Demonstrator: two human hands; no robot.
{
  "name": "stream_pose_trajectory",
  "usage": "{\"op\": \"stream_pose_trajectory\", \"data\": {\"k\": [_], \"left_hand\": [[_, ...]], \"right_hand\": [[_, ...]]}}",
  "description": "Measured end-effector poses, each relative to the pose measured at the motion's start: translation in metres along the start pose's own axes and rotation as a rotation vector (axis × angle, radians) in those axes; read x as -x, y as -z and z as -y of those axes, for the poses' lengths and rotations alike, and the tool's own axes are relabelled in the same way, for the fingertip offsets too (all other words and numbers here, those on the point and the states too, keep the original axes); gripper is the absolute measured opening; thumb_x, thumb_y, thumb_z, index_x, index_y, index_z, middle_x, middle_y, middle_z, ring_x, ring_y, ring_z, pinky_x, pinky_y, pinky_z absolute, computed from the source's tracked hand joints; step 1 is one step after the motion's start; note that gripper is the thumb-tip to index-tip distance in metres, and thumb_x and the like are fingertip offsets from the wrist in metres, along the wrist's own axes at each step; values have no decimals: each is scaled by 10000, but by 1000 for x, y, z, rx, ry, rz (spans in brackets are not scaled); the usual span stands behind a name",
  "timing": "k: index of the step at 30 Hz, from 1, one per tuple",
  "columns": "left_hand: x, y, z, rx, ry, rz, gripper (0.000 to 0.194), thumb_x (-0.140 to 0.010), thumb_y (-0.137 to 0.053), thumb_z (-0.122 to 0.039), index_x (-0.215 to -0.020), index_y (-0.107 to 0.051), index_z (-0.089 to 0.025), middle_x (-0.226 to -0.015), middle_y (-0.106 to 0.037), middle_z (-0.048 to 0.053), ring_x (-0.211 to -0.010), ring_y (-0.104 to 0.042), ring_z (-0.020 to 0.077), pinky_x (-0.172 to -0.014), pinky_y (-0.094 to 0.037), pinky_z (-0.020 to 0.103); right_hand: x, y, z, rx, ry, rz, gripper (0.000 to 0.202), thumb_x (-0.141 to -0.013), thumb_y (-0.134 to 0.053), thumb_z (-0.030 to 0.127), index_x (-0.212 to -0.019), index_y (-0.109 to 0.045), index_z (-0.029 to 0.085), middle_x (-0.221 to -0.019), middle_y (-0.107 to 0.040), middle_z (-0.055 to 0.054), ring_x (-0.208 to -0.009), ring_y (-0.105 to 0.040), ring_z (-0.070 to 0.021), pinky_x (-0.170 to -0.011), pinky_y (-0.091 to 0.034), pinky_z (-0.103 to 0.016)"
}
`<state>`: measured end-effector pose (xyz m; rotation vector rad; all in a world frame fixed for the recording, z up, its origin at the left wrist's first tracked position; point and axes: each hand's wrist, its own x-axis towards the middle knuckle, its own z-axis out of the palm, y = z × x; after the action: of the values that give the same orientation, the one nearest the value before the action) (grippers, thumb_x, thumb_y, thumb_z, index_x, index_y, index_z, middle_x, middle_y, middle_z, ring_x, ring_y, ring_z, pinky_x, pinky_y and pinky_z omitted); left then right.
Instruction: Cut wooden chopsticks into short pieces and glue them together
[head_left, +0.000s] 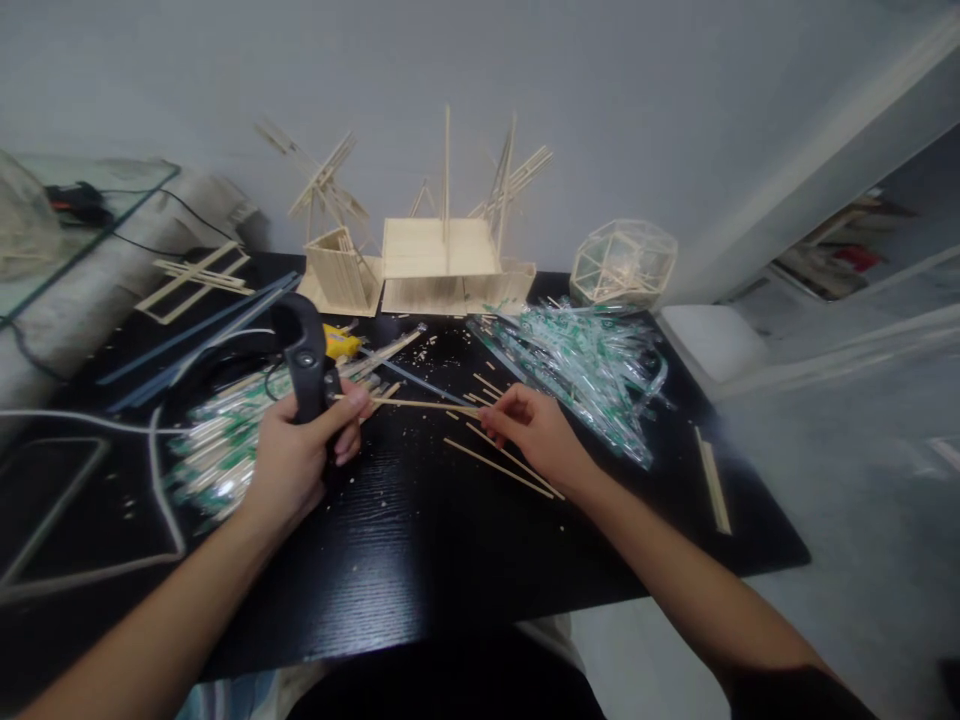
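Observation:
My left hand point(289, 455) is closed around a black handheld tool point(301, 345) with a rounded upper end and a screw; its exact kind is unclear. Between my left thumb and fingers is also one end of a thin wooden stick point(420, 404), held level above the table. At the stick's other end, my right hand point(534, 432) pinches it with thumb and fingertips. Loose wooden sticks point(499, 467) lie beneath and beside my right hand. Behind my left hand, a yellow object point(341, 341) is partly hidden by the tool.
Wrapped sticks point(217, 440) pile up at left near a white cable point(161, 490). Empty-looking clear and green wrappers point(592, 360) heap at right. Stick-built models point(439, 248) and a faceted frame point(625, 262) line the back of the black table point(450, 560). Short sticks point(712, 485) lie near the right edge.

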<state>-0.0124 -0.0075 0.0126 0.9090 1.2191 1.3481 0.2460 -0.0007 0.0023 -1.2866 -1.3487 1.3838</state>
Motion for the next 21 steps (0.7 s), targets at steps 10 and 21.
{"op": "stream_pose_trajectory", "data": {"k": [10,21], "left_hand": [[5,-3,-18,-401,-236,-54,269,-821,-775,-442,-728,-670,-213,-530,-574,-36,-485,-502,118,-480,-414,267],[2,-26,-26,-607,-330,116,289,-839,-727,-508,-830,-697,-221,-627,-656,-27,-559,-583,149,-585,-476,288]], "right_hand": [[34,8,5,950,84,263,238,-824,-718,19,-1000,-646,163,-900,-718,-61,-828,-664,-197,-744,-462,-304],[29,3,20,770,312,185,196,-1007,-456,91,-1076,-623,168,-1086,-651,-106,-1000,-626,-207,-932,-490,-363]]}}
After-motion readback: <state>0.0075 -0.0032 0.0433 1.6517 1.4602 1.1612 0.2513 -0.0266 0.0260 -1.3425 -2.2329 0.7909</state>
